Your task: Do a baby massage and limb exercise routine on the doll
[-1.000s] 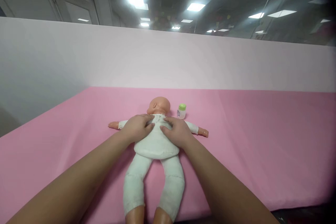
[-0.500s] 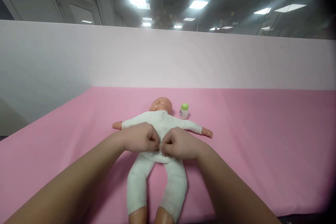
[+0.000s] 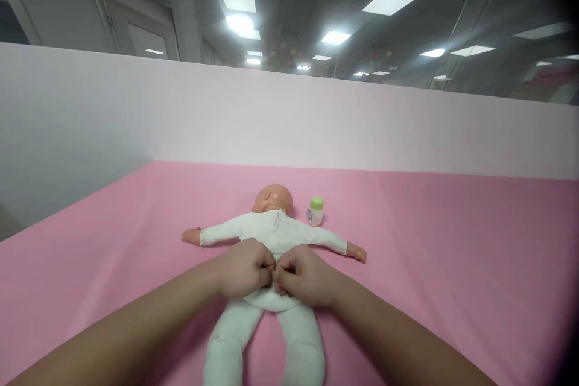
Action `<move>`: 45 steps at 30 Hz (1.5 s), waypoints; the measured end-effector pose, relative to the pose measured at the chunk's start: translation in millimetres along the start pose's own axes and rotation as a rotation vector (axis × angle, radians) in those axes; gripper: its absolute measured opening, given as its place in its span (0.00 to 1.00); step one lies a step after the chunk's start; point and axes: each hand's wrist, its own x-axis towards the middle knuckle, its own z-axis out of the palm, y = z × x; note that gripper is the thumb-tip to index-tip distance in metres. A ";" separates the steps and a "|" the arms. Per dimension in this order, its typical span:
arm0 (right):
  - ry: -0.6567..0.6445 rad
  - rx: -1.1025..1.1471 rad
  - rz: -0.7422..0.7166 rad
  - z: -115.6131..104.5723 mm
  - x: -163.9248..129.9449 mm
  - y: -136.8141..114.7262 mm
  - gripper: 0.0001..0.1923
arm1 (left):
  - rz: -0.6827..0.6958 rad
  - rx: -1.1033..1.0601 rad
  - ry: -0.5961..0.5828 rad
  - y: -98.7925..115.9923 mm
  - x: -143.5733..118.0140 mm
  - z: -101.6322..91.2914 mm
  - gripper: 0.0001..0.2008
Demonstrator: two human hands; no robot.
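Note:
A baby doll [image 3: 275, 232] in a white bodysuit lies face down on the pink table cover [image 3: 429, 253], head away from me and arms spread. My left hand [image 3: 246, 274] and my right hand [image 3: 301, 277] meet over the doll's lower back, knuckles almost touching. Both hands pinch the white bodysuit fabric along its back seam. Beside the doll's head, to the right, a small white bottle with a green cap [image 3: 315, 211] stands upright.
A pale pink partition wall [image 3: 289, 114] closes off the far side of the table and bends round on the left. Behind it are a door and ceiling lights.
My hands slid from the doll's shoulders down to its lower back and closed into pinches on the fabric. The view has tilted slightly since half a second ago.

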 end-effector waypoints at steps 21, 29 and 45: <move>0.283 -0.416 -0.208 -5.6 -1.1 15.1 0.13 | 0.004 0.255 0.155 8.8 4.6 -0.6 0.14; 0.513 -0.389 -0.305 -3.1 1.0 18.5 0.13 | 0.183 0.400 0.400 -6.7 1.0 8.4 0.11; 0.423 -0.462 -0.141 -4.9 5.9 19.3 0.10 | -0.040 0.359 0.289 1.1 8.2 2.4 0.14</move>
